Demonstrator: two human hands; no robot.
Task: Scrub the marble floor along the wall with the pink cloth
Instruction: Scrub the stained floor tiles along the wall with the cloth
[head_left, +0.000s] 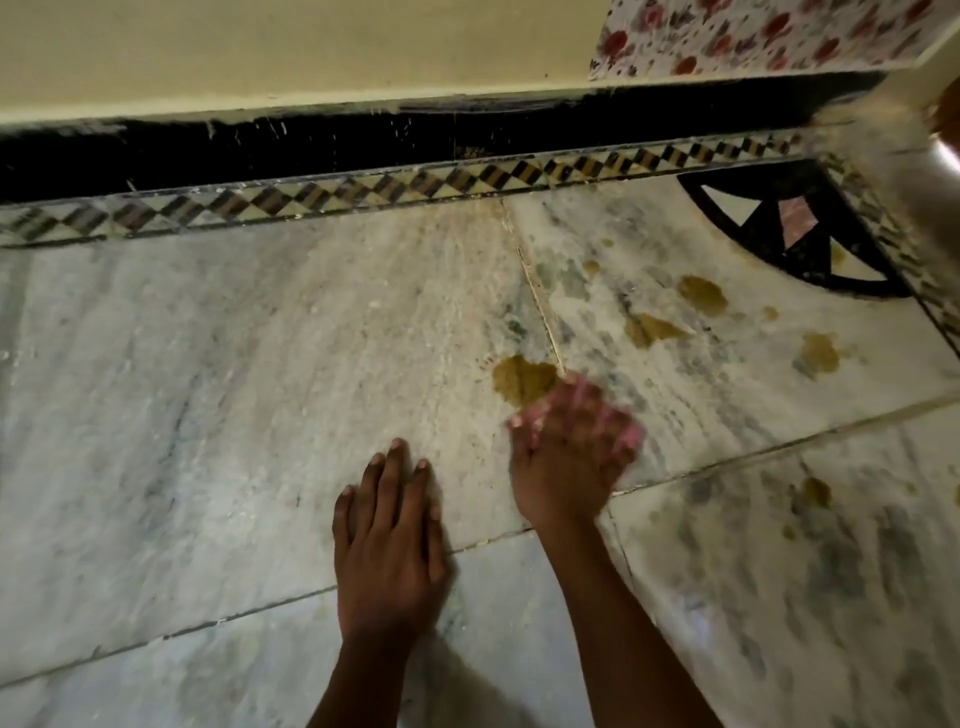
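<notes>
My right hand (569, 457) presses the pink cloth (532, 415) flat against the marble floor (234, 364); the hand is blurred and the cloth shows only as pink patches between and beside the fingers. It lies at the lower edge of a yellow-brown puddle (522, 379). My left hand (387, 540) rests flat on the floor with fingers spread, a short way left of the right hand, holding nothing. Beyond both hands the wall (311, 47) runs across the top of the view.
A black skirting (311, 150) and a chequered tile border (363, 189) run along the wall's foot. Several more yellow-brown puddles (701, 293) dot the marble to the right. A black inlaid pattern (789, 228) fills the right corner. A floral surface (753, 36) sits at top right.
</notes>
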